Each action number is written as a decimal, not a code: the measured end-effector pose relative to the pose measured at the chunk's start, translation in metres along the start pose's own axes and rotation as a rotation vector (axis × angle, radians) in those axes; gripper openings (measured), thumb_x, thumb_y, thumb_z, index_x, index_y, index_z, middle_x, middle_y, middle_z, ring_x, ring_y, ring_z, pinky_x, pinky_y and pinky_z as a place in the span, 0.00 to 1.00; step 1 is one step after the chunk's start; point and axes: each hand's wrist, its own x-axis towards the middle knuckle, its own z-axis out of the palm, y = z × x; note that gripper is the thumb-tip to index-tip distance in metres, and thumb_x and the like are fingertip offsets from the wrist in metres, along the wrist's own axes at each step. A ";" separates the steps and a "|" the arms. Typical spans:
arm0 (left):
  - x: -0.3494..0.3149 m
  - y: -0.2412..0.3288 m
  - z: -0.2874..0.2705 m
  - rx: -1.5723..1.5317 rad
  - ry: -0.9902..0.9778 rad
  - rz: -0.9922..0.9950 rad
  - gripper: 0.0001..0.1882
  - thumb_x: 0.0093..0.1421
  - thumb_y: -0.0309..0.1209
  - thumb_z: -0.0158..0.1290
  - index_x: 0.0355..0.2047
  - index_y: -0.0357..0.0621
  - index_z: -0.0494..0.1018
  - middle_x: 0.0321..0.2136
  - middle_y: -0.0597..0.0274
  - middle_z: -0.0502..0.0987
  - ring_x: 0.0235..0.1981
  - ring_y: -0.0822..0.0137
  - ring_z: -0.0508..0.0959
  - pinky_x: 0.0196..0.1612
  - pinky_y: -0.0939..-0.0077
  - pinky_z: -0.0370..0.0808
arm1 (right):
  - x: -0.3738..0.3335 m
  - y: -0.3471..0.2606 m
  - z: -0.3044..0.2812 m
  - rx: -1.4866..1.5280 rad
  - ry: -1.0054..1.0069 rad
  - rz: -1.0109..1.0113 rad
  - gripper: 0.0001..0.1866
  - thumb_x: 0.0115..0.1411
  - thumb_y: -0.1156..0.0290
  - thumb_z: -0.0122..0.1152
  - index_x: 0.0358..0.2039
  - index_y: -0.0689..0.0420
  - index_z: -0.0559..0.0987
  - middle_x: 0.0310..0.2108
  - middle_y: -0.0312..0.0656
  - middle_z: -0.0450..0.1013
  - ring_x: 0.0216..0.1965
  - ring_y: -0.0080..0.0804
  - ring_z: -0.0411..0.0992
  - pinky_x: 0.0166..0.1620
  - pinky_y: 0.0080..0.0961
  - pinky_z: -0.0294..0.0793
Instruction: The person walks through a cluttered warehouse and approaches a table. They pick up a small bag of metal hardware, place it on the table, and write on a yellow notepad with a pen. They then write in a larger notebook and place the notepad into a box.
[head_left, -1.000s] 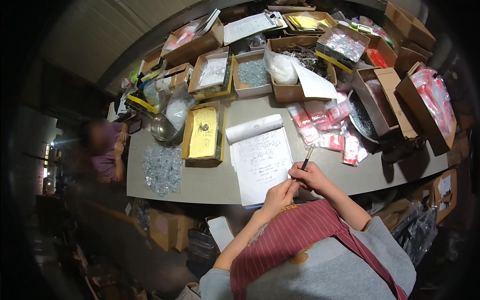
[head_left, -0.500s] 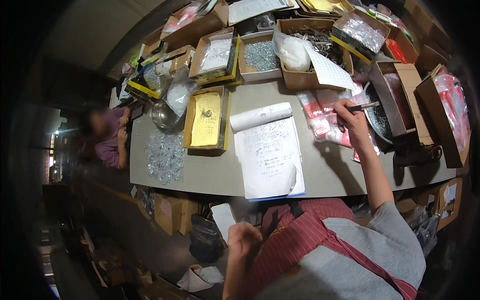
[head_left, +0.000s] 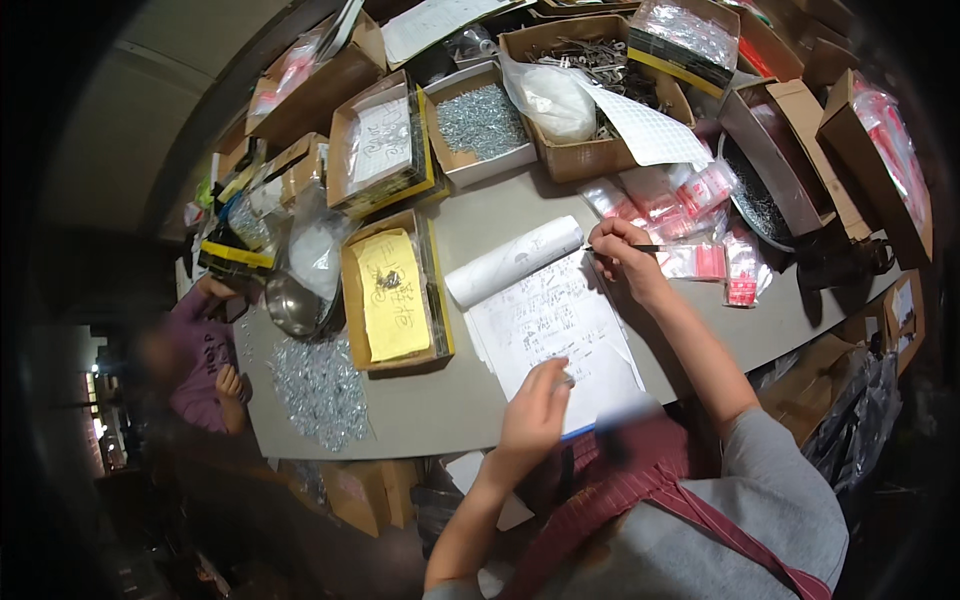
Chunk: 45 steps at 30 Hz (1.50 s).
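Observation:
A black pen (head_left: 643, 247) is pinched in my right hand (head_left: 625, 262), its tip close to the top right of the page. Beneath it lies a clipboard pad of white sheets (head_left: 545, 318) with handwriting on it, the upper sheets rolled back over the top. My left hand (head_left: 537, 410) is over the lower left of the page with its fingers stretched forward. A small greyish spot shows by its fingertips, too small to make out. Just right of the pad are several clear plastic bags with red print (head_left: 690, 262).
A pile of small clear packets (head_left: 322, 392) lies left, beside a metal bowl (head_left: 293, 305) and a box with a yellow note (head_left: 395, 295). Behind stand boxes of small metal parts (head_left: 480, 122) and longer metal pieces (head_left: 600, 65). Another person (head_left: 205, 365) sits at far left.
My right hand has moved left with the pen, from above the plastic bags to the pad. My left hand has risen from below the table edge onto the page. The view has turned.

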 end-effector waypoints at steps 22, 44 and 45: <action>0.123 -0.044 0.091 0.631 0.219 0.431 0.10 0.52 0.35 0.53 0.28 0.43 0.67 0.52 0.22 0.70 0.16 0.70 0.73 0.19 0.79 0.71 | 0.017 0.049 0.020 -0.450 0.390 -0.183 0.20 0.56 0.66 0.69 0.16 0.58 0.69 0.16 0.31 0.68 0.22 0.14 0.63 0.25 0.19 0.62; 0.120 -0.040 0.074 0.371 0.151 0.354 0.07 0.47 0.30 0.52 0.25 0.40 0.68 0.54 0.26 0.70 0.19 0.64 0.77 0.23 0.76 0.74 | 0.011 0.051 0.011 -0.362 0.308 -0.304 0.14 0.56 0.72 0.68 0.21 0.56 0.70 0.21 0.28 0.66 0.25 0.12 0.61 0.28 0.16 0.59; 0.121 -0.040 0.074 0.381 0.161 0.357 0.07 0.47 0.30 0.52 0.25 0.40 0.68 0.54 0.26 0.70 0.19 0.64 0.76 0.23 0.76 0.74 | 0.011 0.052 0.012 -0.400 0.335 -0.299 0.15 0.56 0.73 0.68 0.20 0.57 0.69 0.21 0.29 0.66 0.25 0.13 0.61 0.27 0.16 0.59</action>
